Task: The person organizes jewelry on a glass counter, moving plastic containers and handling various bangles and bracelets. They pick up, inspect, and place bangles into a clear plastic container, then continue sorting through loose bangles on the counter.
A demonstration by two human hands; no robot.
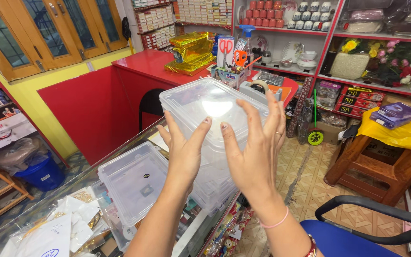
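Fig.: view down over my own hands at a shop counter. Largest item: the red L-shaped counter (139,64) w/ a crumpled gold foil bundle (191,51) on top, far side. Nearer, the glass-topped display counter (34,209) runs under my forearms. On it lies a clear rectangular plastic lid (134,183), flat, just left of my left arm. Held up above the glass is a clear rectangular plastic storage box (205,107), tilted toward me, its wide top facing the camera; it seems to be stacked w/ similar boxes below, though I cannot tell how many. My left hand (184,150) lies flat against the box's near face, fingers straight and slightly spread. My right hand (253,152) is alongside, fingers fanned wide, tips on the box's right edge; a thin pink band (274,222) circles that wrist. Lower right: a blue seat w/ black armrest (376,212).
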